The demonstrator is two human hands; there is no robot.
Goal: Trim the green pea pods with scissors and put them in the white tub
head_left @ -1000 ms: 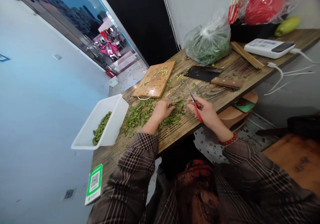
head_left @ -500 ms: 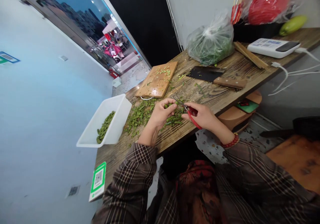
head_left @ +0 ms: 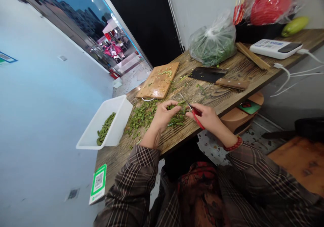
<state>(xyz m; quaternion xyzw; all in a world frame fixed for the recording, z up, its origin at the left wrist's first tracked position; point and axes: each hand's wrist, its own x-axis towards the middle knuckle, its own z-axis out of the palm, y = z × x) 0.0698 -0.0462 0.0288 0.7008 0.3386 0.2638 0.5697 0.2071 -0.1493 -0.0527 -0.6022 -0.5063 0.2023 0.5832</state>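
My left hand (head_left: 162, 115) is closed in a pinch above the table, with a bit of green pod (head_left: 168, 107) showing between thumb and fingers. Scissors with red handles (head_left: 198, 119) are gripped in my right hand (head_left: 208, 117). Their blades look closed and point up and left, apart from the left hand. Beneath and around both hands lie loose green bean pods (head_left: 143, 116), scattered over the wooden table (head_left: 167, 145). To the left, a white plastic bin (head_left: 120, 120) contains more green pods (head_left: 105, 129) at its bottom.
Behind the pods lies a cutting board (head_left: 158, 80) with small green scraps. A cleaver (head_left: 207, 74) rests to its right, before a tied bag of greens (head_left: 214, 45). A white device (head_left: 274, 48) with cables sits farther right. A QR-code sign (head_left: 98, 183) stands at the left edge.
The scissors' blades have closed and swung slightly away from the pod in my left hand. My left hand stays nearly in place, its fingertips a little to the right.
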